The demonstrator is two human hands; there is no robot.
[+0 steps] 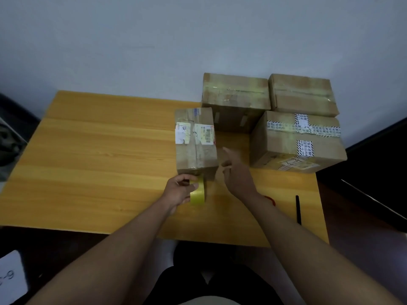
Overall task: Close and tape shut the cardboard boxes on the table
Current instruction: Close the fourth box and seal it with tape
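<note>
A small cardboard box [196, 139] with white labels on its closed top stands on the wooden table [99, 150], just ahead of my hands. My left hand [179, 190] grips a yellow tape roll [197, 193] at the box's near face. Tape seems to run from the roll up onto the box. My right hand [235, 170] hovers beside the box's right side, fingers loosely spread and blurred, holding nothing. Three more closed, taped boxes stand at the back right: one [235, 95], another [302, 95] and the nearest [297, 139].
A thin black pen-like stick [298, 209] lies near the table's right edge, with a red object [270, 199] partly hidden behind my right forearm. The wall runs close behind the boxes. A white paper [12, 276] lies on the floor at lower left.
</note>
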